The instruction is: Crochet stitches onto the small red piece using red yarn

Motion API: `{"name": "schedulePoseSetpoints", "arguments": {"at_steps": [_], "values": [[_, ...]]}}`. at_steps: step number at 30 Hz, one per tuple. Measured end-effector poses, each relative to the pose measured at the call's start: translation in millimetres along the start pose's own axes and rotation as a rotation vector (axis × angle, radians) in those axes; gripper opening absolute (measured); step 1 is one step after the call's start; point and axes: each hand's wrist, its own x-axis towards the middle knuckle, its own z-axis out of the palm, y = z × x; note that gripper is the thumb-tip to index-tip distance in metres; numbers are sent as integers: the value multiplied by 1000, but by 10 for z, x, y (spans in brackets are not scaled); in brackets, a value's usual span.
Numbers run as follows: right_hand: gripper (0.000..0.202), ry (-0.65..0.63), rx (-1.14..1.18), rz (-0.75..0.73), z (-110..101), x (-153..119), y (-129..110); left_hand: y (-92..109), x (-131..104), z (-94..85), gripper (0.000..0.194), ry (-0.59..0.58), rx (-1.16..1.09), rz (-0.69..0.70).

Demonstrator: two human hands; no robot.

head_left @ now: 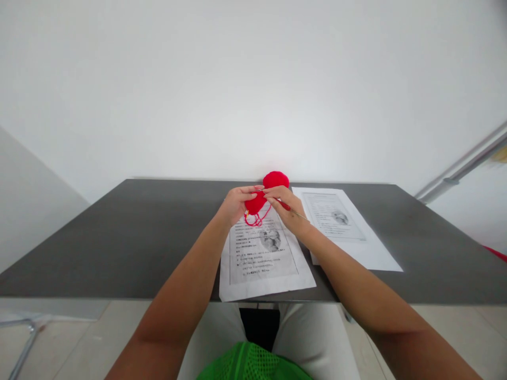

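Note:
My left hand (236, 203) is closed on a small red crochet piece (255, 203), pinching its upper edge. In my right hand (288, 207) is a crochet hook (284, 205) with a red grip; its metal shaft sticks out toward my wrist. The hook's tip meets the red piece between both hands' fingertips, where the exact stitch is too small to make out. Loose red yarn (257, 219) loops below the piece, with a small yellow bit beside it. Just behind my hands rests a red ball of yarn (276, 179).
Under my hands lies a printed sheet (253, 285) with text and a picture. A second printed sheet (376, 253) is to the right. Both are on the dark table (119, 248), which stands against a white wall (253, 95). A metal pipe (467, 166) runs along the right.

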Motion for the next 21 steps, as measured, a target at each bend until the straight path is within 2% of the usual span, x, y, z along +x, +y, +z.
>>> {"name": "schedulePoseSetpoints", "arguments": {"at_steps": [9, 14, 21], "values": [[15, -52, 203, 120, -65, 74, -33, 37, -26, -51, 33, -195, -31, -93], [17, -107, 231, 175, -71, 80, -9, 56, -46, -42, 39, -168, 101, -71], [11, -101, 198, 116, -117, 93, -28, 59, -47, -33, 37, -83, 178, 27]]}}
